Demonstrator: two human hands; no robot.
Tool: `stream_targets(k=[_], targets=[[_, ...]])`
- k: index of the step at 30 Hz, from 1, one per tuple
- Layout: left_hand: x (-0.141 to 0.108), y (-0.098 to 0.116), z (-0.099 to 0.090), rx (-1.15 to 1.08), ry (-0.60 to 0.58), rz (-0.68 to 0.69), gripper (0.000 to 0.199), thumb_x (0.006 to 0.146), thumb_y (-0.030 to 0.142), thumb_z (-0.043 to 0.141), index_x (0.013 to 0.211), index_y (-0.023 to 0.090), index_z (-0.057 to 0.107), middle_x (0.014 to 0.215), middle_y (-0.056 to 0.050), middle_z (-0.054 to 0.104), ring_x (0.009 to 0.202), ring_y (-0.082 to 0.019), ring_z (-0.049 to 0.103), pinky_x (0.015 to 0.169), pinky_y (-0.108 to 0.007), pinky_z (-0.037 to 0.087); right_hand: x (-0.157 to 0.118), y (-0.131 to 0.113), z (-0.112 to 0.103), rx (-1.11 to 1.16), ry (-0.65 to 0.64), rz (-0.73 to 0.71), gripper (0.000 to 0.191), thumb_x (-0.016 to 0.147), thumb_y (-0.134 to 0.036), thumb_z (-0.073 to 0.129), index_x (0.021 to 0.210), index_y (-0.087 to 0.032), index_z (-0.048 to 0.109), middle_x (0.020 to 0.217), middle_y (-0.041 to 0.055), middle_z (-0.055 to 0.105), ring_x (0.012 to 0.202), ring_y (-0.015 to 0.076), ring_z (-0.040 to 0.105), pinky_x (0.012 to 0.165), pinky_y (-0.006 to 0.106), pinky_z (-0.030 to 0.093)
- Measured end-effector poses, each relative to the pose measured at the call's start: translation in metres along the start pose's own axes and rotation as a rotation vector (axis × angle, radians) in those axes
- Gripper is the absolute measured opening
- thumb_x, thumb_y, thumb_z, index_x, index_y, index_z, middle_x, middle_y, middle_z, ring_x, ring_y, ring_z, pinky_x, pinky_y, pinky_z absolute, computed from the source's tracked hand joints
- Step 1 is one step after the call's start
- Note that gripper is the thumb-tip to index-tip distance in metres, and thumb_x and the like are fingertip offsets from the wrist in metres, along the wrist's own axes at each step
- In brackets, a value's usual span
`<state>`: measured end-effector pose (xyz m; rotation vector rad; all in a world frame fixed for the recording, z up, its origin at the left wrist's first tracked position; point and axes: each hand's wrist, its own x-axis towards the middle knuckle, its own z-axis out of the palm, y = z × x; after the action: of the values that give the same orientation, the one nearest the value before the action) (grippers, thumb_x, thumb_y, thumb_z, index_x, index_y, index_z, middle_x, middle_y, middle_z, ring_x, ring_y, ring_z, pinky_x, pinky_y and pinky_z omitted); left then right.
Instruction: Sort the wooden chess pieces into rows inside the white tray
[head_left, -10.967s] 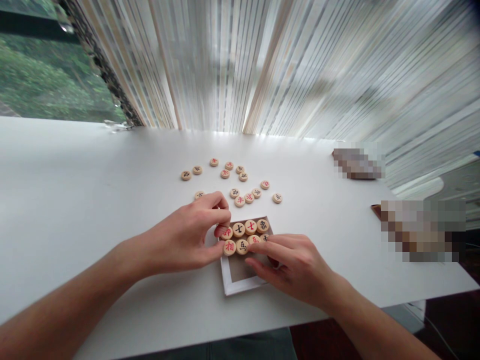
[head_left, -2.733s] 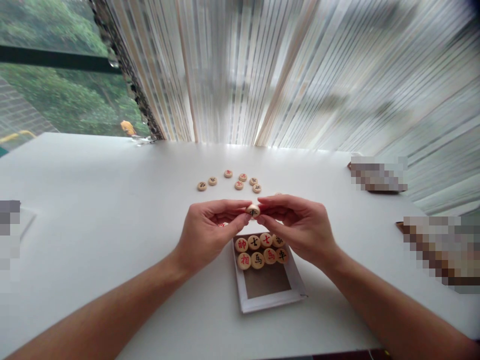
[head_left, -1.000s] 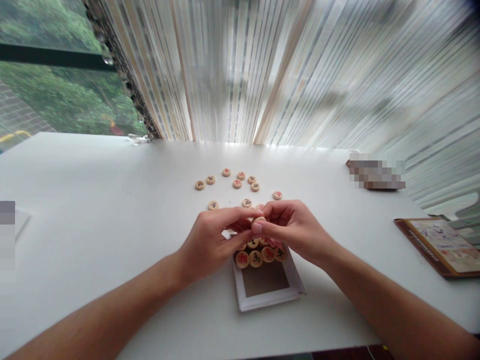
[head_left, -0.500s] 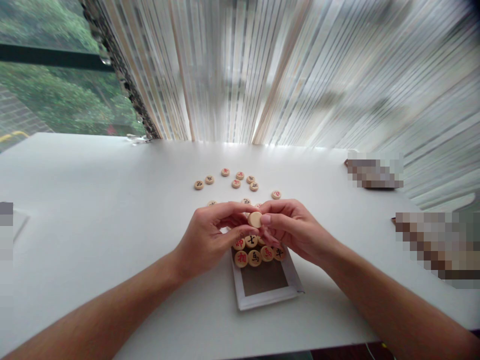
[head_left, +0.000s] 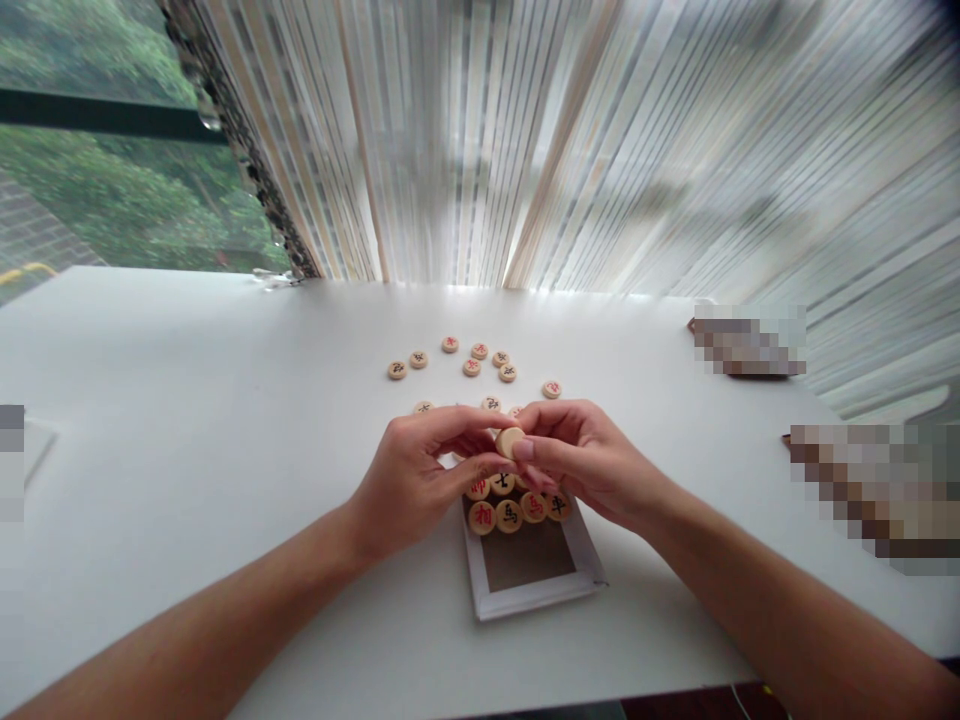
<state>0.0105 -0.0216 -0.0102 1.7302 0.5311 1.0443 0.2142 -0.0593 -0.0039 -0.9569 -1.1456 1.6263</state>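
Between both hands is a round wooden xiangqi piece point(head_left: 509, 441), its plain side facing me. My left hand point(head_left: 439, 458) grips it from the left with thumb and fingers, and my right hand point(head_left: 574, 452) pinches it from the right, thumb on its face. Below them lies a shallow white box point(head_left: 517, 602) with a dark bottom. Pieces with red and black characters, such as a red one point(head_left: 483, 517) and a black one point(head_left: 509, 516), sit in rows in its far part; my hands hide some of them.
Several loose xiangqi pieces point(head_left: 472, 367) are scattered on the white table point(head_left: 187, 420) beyond my hands, some partly covered by them. String curtains point(head_left: 465, 150) hang behind the table's far edge. Two blurred-out brown objects point(head_left: 750, 350) lie at the right.
My right thumb has shifted slightly down and left over the piece's face. Both hands otherwise keep their hold, and the box and loose pieces stay in place.
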Motion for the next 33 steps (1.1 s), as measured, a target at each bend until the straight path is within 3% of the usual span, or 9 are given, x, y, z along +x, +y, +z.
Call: stream_targets(k=[4,7,11,21,25,33], targets=[[-0.002,-0.002,-0.001,0.113,0.016,0.031,0.019,0.089,0.019,0.085,0.108,0.018,0.084,0.087,-0.005,0.082,0.075,-0.016,0.078,0.071,-0.022,0.063,0.000,0.002,0.003,0.006,0.021,0.039,0.037,0.065,-0.031,0.103,0.076,-0.015,0.071,0.064,-0.0041,0.064,0.050,0.0069,0.053,0.045,0.017,0.043],[-0.003,-0.004,-0.001,0.143,0.024,0.028,0.019,0.089,0.025,0.086,0.106,0.017,0.085,0.086,-0.006,0.082,0.075,-0.018,0.077,0.071,-0.025,0.064,0.000,0.002,0.006,0.026,0.032,0.059,0.043,0.058,-0.028,0.106,0.073,-0.016,0.068,0.066,-0.0044,0.064,0.052,0.0073,0.054,0.045,0.017,0.044],[-0.002,-0.004,0.000,0.043,0.019,-0.014,0.023,0.089,0.031,0.087,0.106,0.016,0.084,0.091,-0.009,0.083,0.080,-0.020,0.080,0.074,-0.026,0.067,-0.001,-0.001,0.004,-0.006,0.014,0.038,0.037,0.066,-0.032,0.103,0.076,-0.015,0.072,0.065,-0.0032,0.066,0.051,0.0076,0.054,0.045,0.018,0.045],[0.001,-0.004,0.001,-0.279,-0.018,-0.123,0.026,0.087,0.021,0.089,0.112,0.016,0.083,0.093,-0.008,0.085,0.084,-0.021,0.083,0.081,-0.028,0.068,-0.001,0.000,-0.006,-0.011,-0.053,-0.022,0.024,0.084,-0.037,0.092,0.089,-0.014,0.084,0.063,0.0011,0.072,0.050,0.0066,0.058,0.050,0.016,0.046],[0.000,-0.004,0.000,-0.273,-0.021,-0.121,0.026,0.087,0.017,0.088,0.113,0.017,0.083,0.093,-0.007,0.084,0.083,-0.017,0.081,0.080,-0.024,0.066,0.000,0.002,-0.007,0.004,-0.049,-0.013,0.028,0.087,-0.042,0.089,0.091,-0.014,0.085,0.064,0.0028,0.074,0.051,0.0086,0.061,0.051,0.018,0.050],[0.001,-0.001,-0.002,-0.161,-0.030,-0.058,0.026,0.088,0.011,0.084,0.114,0.016,0.084,0.093,-0.006,0.082,0.079,-0.014,0.078,0.076,-0.020,0.065,0.001,0.002,-0.005,0.018,-0.030,-0.029,0.033,0.086,-0.043,0.090,0.074,-0.014,0.081,0.057,0.0019,0.071,0.046,0.0068,0.060,0.046,0.015,0.048]])
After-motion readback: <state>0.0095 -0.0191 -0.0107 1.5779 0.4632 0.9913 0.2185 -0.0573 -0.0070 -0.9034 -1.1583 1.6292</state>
